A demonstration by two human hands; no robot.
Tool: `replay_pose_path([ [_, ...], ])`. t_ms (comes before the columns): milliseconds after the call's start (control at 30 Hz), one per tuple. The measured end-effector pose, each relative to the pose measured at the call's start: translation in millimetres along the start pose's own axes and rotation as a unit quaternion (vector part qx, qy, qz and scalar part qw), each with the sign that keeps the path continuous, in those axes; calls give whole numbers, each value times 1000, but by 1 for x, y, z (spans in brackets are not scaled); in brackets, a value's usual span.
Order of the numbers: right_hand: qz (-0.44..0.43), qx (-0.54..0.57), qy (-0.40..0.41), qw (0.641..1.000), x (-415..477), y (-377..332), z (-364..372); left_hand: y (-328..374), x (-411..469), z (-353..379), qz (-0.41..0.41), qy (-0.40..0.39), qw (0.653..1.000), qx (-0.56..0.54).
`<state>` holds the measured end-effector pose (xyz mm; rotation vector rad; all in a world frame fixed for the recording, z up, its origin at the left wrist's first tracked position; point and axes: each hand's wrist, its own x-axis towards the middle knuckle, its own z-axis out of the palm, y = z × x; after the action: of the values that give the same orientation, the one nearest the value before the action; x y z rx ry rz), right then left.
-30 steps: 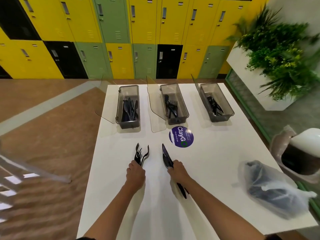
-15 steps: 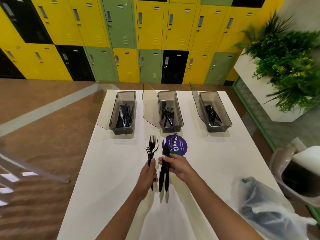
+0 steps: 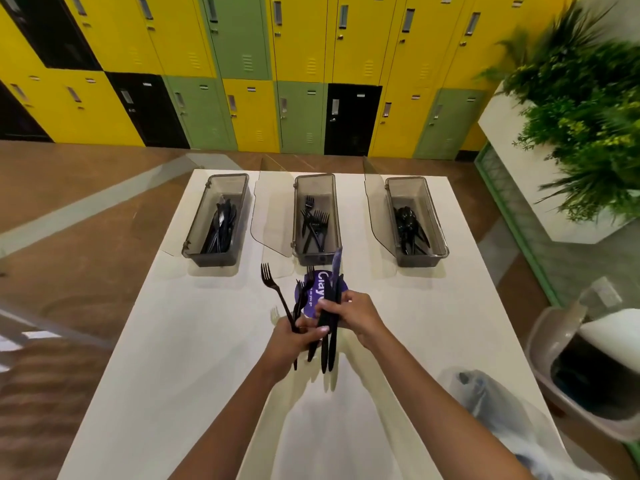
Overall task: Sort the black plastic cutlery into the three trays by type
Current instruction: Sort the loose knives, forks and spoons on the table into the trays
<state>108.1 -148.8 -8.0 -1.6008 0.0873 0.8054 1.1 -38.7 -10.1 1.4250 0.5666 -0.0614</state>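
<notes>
- The left forearm (image 3: 235, 410) reaches up from the bottom edge, angled toward the middle.
- The left hand (image 3: 294, 336) is curled round the handles of a few forks (image 3: 277, 292), thumb across the front (tines pointing away from the body).
- The right forearm (image 3: 433, 393) comes in from the lower right.
- The right hand (image 3: 353, 313), just beside the left, grips a bundle of knives (image 3: 329, 351) at mid-length, fingers wrapped round them.

**Lockers, Brown Floor, White Table**

I stand at a white table (image 3: 156, 358). Beyond its far end, a wall of yellow, green and black lockers (image 3: 298, 64) spans the room. The floor (image 3: 86, 278) is brown, with a pale grey stripe (image 3: 104, 206) crossing on the left. At far right, leafy green plants (image 3: 581, 116) fill a white planter (image 3: 516, 188).
</notes>
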Motion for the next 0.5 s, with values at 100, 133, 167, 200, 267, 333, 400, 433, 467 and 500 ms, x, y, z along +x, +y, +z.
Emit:
replay_pose_path([
  [100, -6, 40, -41, 998, 1, -1, -5, -1, 2, 9, -6, 18, 1000, -13],
  [133, -8, 49, -56, 997, 1, -2, -6, -1, 3, 9, -8, 30, 999, -24],
  [167, -10, 58, -72, 996, 1, -3, -6, -1, 3, 8, -9, 36, 999, -38],
  [200, -10, 71, -87, 994, 1, -5, -6, 0, 4, 6, -7, 36, 998, -51],
  [267, -5, 91, -103, 991, 0, -8, -4, 1, 5, 1, -6, 35, 997, -70],
  [333, -6, 78, -110, 991, -2, -11, -2, 2, 5, -5, -9, 37, 996, -78],
  [400, -11, 55, -100, 993, -2, -13, 5, 4, 5, -14, -10, 38, 995, -89],
  [433, -13, 49, -90, 995, -2, -12, 11, 5, 4, -20, -8, 39, 995, -96],
  [467, -13, 44, -84, 995, -3, -12, 17, 8, 3, -26, -4, 38, 994, -98],
  [500, -12, 41, -82, 996, -3, -13, 22, 11, 1, -30, 1, 36, 995, -94],
])
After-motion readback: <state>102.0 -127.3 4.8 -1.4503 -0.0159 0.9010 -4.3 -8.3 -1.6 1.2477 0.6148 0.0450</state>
